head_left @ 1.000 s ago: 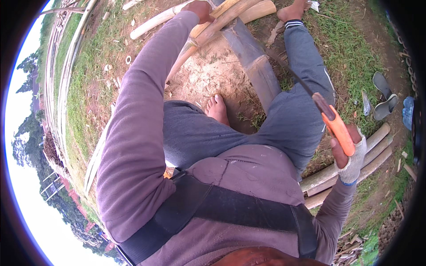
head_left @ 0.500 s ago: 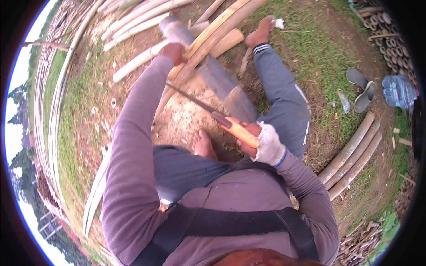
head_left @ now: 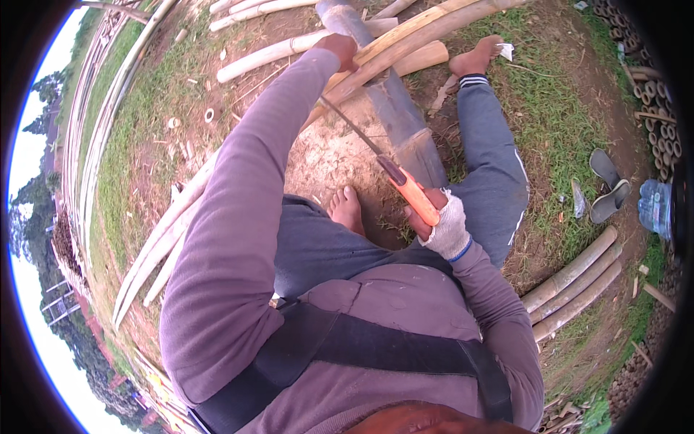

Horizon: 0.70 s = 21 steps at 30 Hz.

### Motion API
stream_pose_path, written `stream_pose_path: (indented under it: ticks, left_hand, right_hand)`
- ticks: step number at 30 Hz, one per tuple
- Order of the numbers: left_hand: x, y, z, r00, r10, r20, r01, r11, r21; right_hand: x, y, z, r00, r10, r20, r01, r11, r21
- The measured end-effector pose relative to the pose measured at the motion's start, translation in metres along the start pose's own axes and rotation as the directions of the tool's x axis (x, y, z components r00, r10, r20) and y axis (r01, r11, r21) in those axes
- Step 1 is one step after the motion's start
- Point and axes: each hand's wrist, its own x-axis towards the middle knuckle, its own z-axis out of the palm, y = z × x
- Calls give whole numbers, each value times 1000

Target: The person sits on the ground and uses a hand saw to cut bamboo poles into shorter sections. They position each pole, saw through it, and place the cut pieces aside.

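Observation:
My right hand (head_left: 441, 224), in a whitish fingerless-looking glove, is closed round the orange handle of a hand saw (head_left: 414, 197). The saw's thin dark blade slants up and left, its far end meeting the underside of a long split bamboo pole (head_left: 405, 54). Farther up, my bare left hand (head_left: 337, 50) grips that pole, fingers over its edge and partly hidden. The pole lies across a thick grey log (head_left: 405, 119). Pale sawdust (head_left: 332, 148) covers the ground below the blade, near my bare foot (head_left: 346, 210).
Pale bamboo poles (head_left: 267, 61) lie at the upper left, with longer ones (head_left: 170, 224) beside my left arm. On the right are three bamboo lengths (head_left: 575, 282), a pair of grey sandals (head_left: 609, 188), a blue water jug (head_left: 655, 207) and stacked bamboo pieces (head_left: 654, 101).
The whole view has shifted, so pole, log and feet sit farther right and higher. The saw now slants more steeply. Both hands keep their grip.

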Motion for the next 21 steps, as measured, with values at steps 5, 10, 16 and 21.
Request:
stream_pose_path:
  ticks: [5,10,16,21]
  left_hand:
    - [-14,-11,4,999,29,-43,-29,1000,10]
    - [-11,-8,0,997,57,-43,-56,998,28]
    - [8,-30,21,993,93,-76,-93,996,6]
    - [41,-48,60,984,95,-148,-90,995,39]
  right_hand:
    - [10,-3,11,998,-61,6,61,996,-62]
    - [12,5,15,998,-13,58,14,1000,-18]
    - [16,2,25,1000,-18,-17,19,998,54]
    - [9,3,27,1000,0,15,-1,998,65]
